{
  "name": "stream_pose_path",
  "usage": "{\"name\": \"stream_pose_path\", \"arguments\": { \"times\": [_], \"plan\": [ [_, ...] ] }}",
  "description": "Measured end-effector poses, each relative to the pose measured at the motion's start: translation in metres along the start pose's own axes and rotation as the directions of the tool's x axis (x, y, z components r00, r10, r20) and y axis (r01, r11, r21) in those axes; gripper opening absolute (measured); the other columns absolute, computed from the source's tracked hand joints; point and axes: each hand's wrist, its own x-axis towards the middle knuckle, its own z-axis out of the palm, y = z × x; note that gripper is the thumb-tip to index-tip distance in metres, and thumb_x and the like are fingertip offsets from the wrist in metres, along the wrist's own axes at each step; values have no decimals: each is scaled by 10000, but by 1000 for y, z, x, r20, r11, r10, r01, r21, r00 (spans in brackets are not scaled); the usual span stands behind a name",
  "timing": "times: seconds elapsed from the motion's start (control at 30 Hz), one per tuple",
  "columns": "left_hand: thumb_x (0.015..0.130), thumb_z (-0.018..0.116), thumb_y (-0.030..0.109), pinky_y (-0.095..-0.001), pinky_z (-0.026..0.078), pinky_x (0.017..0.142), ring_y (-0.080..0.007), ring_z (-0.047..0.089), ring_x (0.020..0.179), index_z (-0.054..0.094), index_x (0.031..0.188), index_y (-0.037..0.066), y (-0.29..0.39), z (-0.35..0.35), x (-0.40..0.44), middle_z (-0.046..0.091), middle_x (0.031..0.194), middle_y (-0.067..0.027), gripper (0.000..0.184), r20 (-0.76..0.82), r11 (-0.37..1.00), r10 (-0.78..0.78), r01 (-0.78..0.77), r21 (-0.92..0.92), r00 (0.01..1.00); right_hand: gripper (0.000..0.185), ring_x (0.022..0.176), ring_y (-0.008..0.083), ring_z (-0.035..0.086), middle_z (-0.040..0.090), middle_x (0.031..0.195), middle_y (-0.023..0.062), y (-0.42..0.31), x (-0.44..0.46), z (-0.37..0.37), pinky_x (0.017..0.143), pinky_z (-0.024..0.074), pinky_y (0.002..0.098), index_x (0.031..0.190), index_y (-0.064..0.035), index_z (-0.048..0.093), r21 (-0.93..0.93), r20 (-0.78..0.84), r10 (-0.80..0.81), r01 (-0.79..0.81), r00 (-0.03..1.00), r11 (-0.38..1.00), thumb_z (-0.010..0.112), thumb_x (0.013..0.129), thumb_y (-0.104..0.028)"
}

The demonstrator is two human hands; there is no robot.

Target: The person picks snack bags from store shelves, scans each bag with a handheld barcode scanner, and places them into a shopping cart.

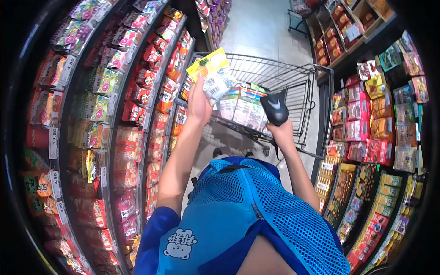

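Note:
My left hand (200, 104) grips a yellow and white snack bag (211, 75) by its lower left side, with the printed label and barcode turned upward. In my right hand (281, 133) is a black handheld barcode scanner (275, 109), its head tilted up over the cart. The bag and the scanner are apart. Beneath both hands stands a black wire shopping cart (293, 75). Several packages with pale labels (243, 107) lie in the near part of its basket, partly hidden by the bag and the scanner.
Shelves of bagged snacks (98, 107) with price tags rise close on my left. On the right are racks of packaged sweets (373, 110) and boxes of red packs (341, 30). The grey aisle floor (256, 27) runs ahead beyond the cart.

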Motion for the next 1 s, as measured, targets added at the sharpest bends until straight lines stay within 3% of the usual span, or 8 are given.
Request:
{"name": "stream_pose_path", "arguments": {
  "times": [0.1,0.13,0.23,0.37,0.57,0.8,0.93,1.0],
  "plan": [
    [1041,406,290,-356,428,1025,-215,557,1192,472,1318,-37,6,-10,22,565,1300,-136,434,27,997,74,-74,14,997,222,653,144,643,673,726,69,4,-8,7,615,506,297,910,9,650,-22,124,110,-108,986,994,673,691,-16],
    [1041,405,290,-354,427,1025,-211,555,1193,471,1319,-35,7,-12,27,564,1301,-135,433,21,996,84,-85,21,996,164,566,124,620,655,676,63,8,-9,16,530,491,289,860,18,637,66,163,95,-107,982,992,656,699,-9],
    [1040,406,294,-349,422,1029,-199,549,1197,473,1315,-27,13,-17,37,568,1295,-127,429,1,994,102,-102,38,995,55,559,142,618,640,666,81,-28,-14,38,515,494,276,811,35,622,210,337,153,-233,929,949,639,761,21],
    [1049,355,322,-408,435,1044,-253,548,1223,419,1370,-17,22,-13,34,535,1349,-153,471,30,982,142,-145,119,989,100,553,129,630,646,657,70,-89,-5,56,491,487,270,830,47,643,142,430,87,-163,899,976,685,770,-22],
    [1056,296,330,-420,402,1077,-276,527,1247,391,1395,-20,25,-20,41,519,1368,-163,497,99,987,107,-118,107,989,81,563,109,631,655,692,48,-140,-3,56,472,481,251,835,10,642,198,427,-52,-37,903,979,685,777,-27],
    [1055,301,323,-423,407,1075,-275,527,1247,393,1396,-14,26,-22,42,519,1370,-157,488,34,981,126,-130,145,991,94,545,101,610,648,684,43,-144,-13,48,477,476,252,845,10,638,204,390,-5,-80,921,976,690,773,-23],
    [1049,346,332,-435,420,1062,-269,534,1240,412,1386,-10,24,-33,45,530,1359,-151,484,-12,983,122,-119,140,992,240,571,83,603,658,719,53,-139,-28,29,494,470,249,969,10,648,170,398,15,-90,917,981,722,742,-17],
    [1042,377,353,-434,424,1060,-264,536,1239,437,1367,-9,23,-38,48,542,1345,-147,490,-46,983,104,-95,155,994,319,639,104,619,671,771,67,-124,-34,28,570,499,272,1025,15,642,241,373,-122,32,920,970,738,723,-27]
  ]
}}
